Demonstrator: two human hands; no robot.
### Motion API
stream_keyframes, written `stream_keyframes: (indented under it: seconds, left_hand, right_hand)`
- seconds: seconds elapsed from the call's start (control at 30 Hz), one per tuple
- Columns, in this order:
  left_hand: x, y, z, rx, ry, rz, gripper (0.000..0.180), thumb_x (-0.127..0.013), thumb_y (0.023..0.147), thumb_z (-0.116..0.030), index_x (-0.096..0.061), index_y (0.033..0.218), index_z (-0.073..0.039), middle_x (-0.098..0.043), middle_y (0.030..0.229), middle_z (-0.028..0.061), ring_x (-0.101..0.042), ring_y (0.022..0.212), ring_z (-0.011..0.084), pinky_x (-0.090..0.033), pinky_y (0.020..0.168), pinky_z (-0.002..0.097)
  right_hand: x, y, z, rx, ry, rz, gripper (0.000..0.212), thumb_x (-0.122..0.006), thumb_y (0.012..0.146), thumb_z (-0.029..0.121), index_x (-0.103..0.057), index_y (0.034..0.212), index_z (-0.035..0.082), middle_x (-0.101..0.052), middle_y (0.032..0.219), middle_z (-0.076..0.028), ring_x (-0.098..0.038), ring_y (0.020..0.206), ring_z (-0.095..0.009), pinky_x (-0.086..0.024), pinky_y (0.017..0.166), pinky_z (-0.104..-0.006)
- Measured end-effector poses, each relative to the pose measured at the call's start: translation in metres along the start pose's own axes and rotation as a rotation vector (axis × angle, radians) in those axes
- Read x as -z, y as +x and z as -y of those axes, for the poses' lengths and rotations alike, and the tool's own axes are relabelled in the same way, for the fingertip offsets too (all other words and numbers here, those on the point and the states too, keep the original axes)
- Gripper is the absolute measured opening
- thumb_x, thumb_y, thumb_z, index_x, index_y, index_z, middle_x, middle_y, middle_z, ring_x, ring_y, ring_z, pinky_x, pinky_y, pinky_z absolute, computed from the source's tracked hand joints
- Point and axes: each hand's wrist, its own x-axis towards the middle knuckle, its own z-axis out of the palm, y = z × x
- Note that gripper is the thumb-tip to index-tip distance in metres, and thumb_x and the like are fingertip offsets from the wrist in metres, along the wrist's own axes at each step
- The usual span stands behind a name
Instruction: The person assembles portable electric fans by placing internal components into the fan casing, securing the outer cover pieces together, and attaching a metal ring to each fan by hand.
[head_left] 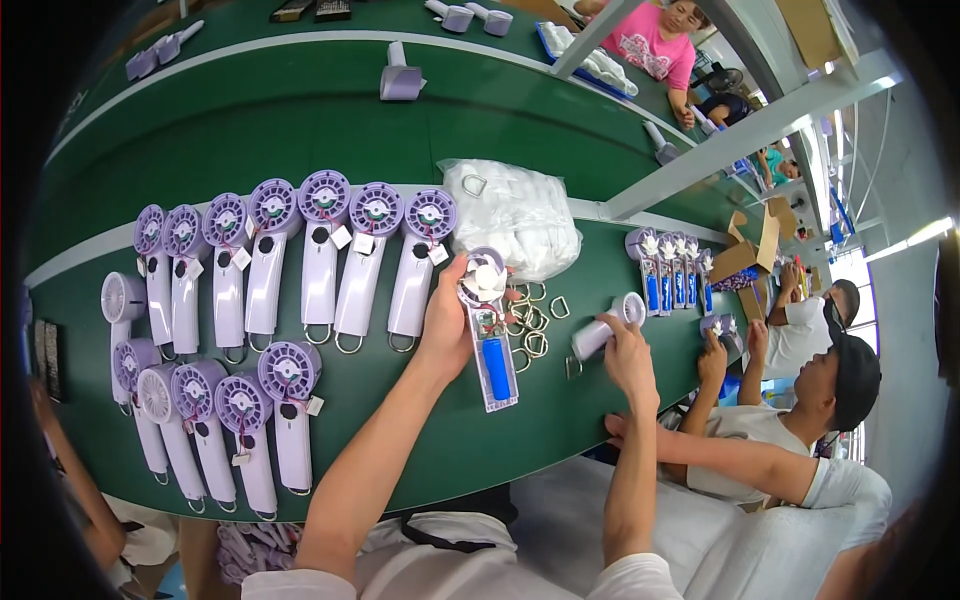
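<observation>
On the green table point(300, 130), at nine o'clock of the hands, lay rows of lilac handheld fans point(320, 265). At centre the left hand point(447, 320) had its fingers curled shut around an open fan half point(488, 330) with a blue battery, forearm stretched forward. Toward three o'clock the right hand point(628, 358) pinched a pale fan shell point(606, 328), wrist raised.

Green table point(300, 130) — rows of lilac handheld fans point(320, 260) (two rows), metal rings point(535, 330), white bag point(520, 220).
</observation>
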Motion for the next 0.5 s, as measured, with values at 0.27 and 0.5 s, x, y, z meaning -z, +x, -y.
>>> stream_keyframes:
  seconds: [0.27, 0.5]
  left_hand:
    - [0.000, 0.002, 0.008, 0.027, -0.019, 0.017, 0.050, -0.030, 0.100, -0.045, -0.057, 0.111, -0.004, -0.065, 0.102, 0.0103, -0.064, 0.081, 0.0190, -0.055, 0.065, 0.0344]
    - [0.001, 0.001, 0.012, 0.067, -0.026, -0.025, 0.048, -0.036, 0.099, -0.047, -0.058, 0.108, -0.006, -0.065, 0.080, 0.0097, -0.062, 0.067, 0.0192, -0.051, 0.063, 0.0330]
  right_hand:
    - [-0.002, 0.021, -0.009, -0.086, 0.161, -0.227, 0.049, -0.070, 0.085, 0.023, -0.052, 0.126, 0.001, -0.054, 0.121, -0.023, -0.057, 0.105, -0.039, -0.048, 0.087, -0.0432]
    - [0.028, 0.052, 0.031, 0.174, 0.275, 0.021, 0.064, -0.073, 0.083, 0.022, -0.045, 0.139, 0.011, -0.054, 0.123, -0.015, -0.058, 0.097, -0.026, -0.050, 0.083, -0.0358]
